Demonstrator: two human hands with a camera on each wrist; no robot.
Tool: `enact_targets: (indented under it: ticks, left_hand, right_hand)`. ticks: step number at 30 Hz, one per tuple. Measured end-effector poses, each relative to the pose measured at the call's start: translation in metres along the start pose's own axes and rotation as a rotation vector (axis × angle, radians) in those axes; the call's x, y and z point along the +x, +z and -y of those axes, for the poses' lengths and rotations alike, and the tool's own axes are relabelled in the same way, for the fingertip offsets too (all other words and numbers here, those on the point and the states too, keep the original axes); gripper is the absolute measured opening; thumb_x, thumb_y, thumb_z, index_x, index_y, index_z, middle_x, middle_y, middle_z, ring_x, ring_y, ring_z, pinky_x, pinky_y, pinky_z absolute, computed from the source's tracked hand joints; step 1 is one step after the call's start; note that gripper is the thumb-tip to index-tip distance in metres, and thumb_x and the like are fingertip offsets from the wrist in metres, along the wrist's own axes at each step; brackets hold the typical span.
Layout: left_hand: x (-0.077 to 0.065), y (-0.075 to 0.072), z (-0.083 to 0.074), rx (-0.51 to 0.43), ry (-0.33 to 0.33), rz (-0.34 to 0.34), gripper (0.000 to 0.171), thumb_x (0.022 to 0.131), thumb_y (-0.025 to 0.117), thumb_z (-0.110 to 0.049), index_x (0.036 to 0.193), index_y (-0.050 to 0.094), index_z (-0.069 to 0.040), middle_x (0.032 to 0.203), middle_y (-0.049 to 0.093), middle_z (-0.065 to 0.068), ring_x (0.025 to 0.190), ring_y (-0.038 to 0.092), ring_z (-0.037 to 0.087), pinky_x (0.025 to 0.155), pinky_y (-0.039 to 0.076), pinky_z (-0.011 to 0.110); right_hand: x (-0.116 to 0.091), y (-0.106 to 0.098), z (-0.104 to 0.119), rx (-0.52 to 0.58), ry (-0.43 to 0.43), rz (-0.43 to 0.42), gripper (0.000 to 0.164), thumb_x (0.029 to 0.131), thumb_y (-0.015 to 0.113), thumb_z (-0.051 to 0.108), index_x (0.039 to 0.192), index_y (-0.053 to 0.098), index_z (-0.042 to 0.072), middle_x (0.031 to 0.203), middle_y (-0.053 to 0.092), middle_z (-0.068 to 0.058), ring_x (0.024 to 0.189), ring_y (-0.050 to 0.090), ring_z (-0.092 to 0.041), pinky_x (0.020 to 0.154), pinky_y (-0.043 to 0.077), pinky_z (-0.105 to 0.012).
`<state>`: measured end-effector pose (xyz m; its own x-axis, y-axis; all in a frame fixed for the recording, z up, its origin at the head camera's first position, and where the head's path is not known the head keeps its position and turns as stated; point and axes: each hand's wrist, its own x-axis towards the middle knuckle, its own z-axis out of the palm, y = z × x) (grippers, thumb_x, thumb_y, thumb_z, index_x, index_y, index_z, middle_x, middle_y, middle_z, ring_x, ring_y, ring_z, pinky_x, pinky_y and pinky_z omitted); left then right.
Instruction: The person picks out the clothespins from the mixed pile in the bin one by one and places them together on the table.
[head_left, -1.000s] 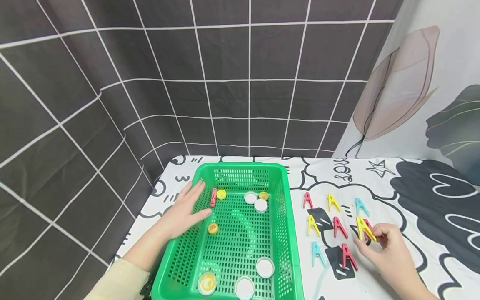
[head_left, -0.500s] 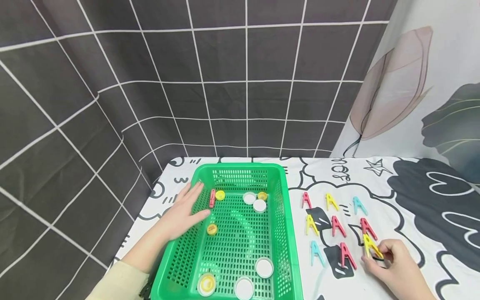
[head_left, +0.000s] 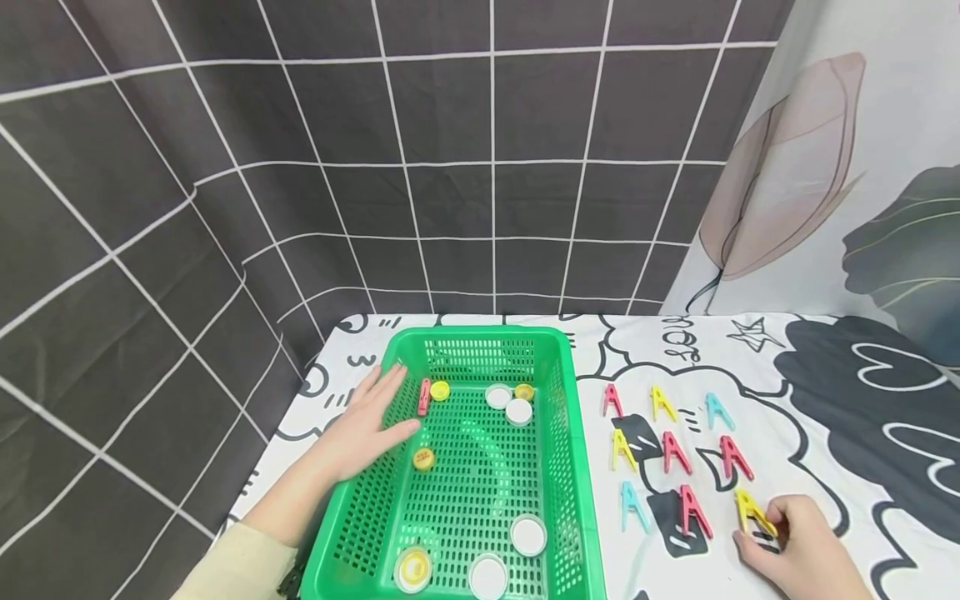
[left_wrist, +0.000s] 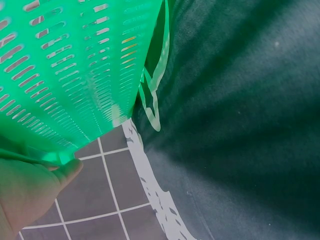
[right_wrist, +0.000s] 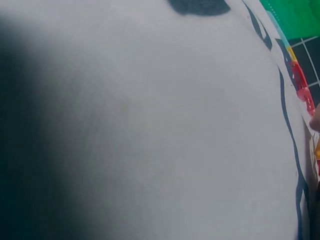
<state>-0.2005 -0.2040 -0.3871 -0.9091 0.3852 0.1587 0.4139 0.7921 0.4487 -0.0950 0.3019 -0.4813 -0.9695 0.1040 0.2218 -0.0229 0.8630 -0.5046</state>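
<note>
On the patterned cloth at the right, my right hand [head_left: 806, 542] pinches a yellow clothespin [head_left: 753, 512] by one end. It is at the near right corner of three rows of clothespins. The others include a red clothespin [head_left: 735, 458] just beyond it, another red clothespin [head_left: 693, 511] to its left and a blue clothespin [head_left: 633, 507] nearer the basket. My left hand [head_left: 363, 433] rests with extended fingers on the left rim of a green basket [head_left: 480, 330]. In the left wrist view, its thumb lies at the basket's edge. The right wrist view catches only a fingertip.
Inside the basket lie a red clothespin [head_left: 424, 397], several white caps such as this white cap [head_left: 528, 535], and yellow caps, among them a yellow cap [head_left: 423, 459]. A dark tiled-pattern curtain [head_left: 450, 200] hangs behind and at the left.
My right hand has carried the yellow clothespin from over the middle-row red one toward me, down to the near right of the rows. The left hand has stayed on the basket.
</note>
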Motion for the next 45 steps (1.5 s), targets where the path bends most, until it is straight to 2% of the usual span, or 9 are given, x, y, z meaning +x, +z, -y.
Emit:
enact_targets:
  ticks: [4, 10, 18, 27, 37, 45]
  left_hand:
    - [-0.0001, 0.0000, -0.0003, -0.005, -0.002, 0.002, 0.080, 0.091, 0.053, -0.051, 0.150, 0.020, -0.008, 0.155, 0.018, 0.009, 0.141, 0.003, 0.036, 0.101, 0.020, 0.068]
    - [-0.0004, -0.0003, -0.0001, -0.004, -0.003, 0.000, 0.081, 0.090, 0.051, -0.053, 0.150, 0.020, -0.008, 0.155, 0.018, 0.008, 0.141, 0.003, 0.034, 0.101, 0.020, 0.067]
    - [-0.0022, -0.0009, -0.0002, -0.018, -0.026, 0.006, 0.082, 0.090, 0.053, -0.053, 0.151, 0.019, -0.010, 0.155, 0.017, 0.006, 0.142, 0.001, 0.032, 0.099, 0.023, 0.068]
    - [-0.0022, -0.0010, -0.0012, -0.010, -0.003, 0.001, 0.083, 0.089, 0.052, -0.054, 0.150, 0.020, -0.007, 0.155, 0.018, 0.009, 0.141, 0.002, 0.034, 0.101, 0.020, 0.067]
    - [-0.0020, -0.0016, -0.0014, -0.007, -0.003, 0.000, 0.082, 0.090, 0.053, -0.053, 0.150, 0.021, -0.007, 0.155, 0.019, 0.010, 0.142, 0.002, 0.033, 0.102, 0.018, 0.066]
    - [-0.0014, -0.0010, -0.0023, -0.010, -0.006, 0.000, 0.082, 0.090, 0.053, -0.053, 0.150, 0.020, -0.008, 0.155, 0.018, 0.009, 0.142, 0.002, 0.034, 0.102, 0.020, 0.067]
  right_hand:
    - [0.0015, 0.0012, -0.0013, -0.033, 0.016, 0.025, 0.041, 0.063, 0.081, 0.012, 0.069, 0.041, 0.004, 0.066, 0.033, -0.003, 0.058, 0.029, -0.011, 0.050, 0.022, -0.025]
    - [0.0011, 0.0020, 0.0002, -0.046, 0.004, 0.004, 0.042, 0.061, 0.081, 0.012, 0.070, 0.042, 0.003, 0.066, 0.034, -0.004, 0.059, 0.030, -0.013, 0.050, 0.022, -0.026]
    - [0.0052, -0.0023, 0.0022, -0.040, 0.072, 0.120, 0.041, 0.067, 0.078, 0.016, 0.075, 0.041, 0.000, 0.070, 0.035, -0.005, 0.063, 0.034, -0.017, 0.052, 0.025, -0.026]
    - [0.0009, 0.0031, -0.0004, -0.052, -0.005, 0.005, 0.043, 0.059, 0.080, 0.010, 0.073, 0.040, 0.002, 0.068, 0.034, -0.005, 0.061, 0.031, -0.014, 0.052, 0.024, -0.025]
    - [0.0042, 0.0006, -0.0017, -0.052, 0.063, 0.093, 0.039, 0.067, 0.076, 0.013, 0.077, 0.040, 0.000, 0.071, 0.035, -0.006, 0.064, 0.034, -0.018, 0.053, 0.025, -0.026]
    - [0.0060, -0.0064, 0.0033, 0.014, 0.104, 0.041, 0.037, 0.070, 0.076, 0.015, 0.067, 0.041, 0.005, 0.062, 0.034, -0.002, 0.055, 0.031, -0.010, 0.048, 0.024, -0.025]
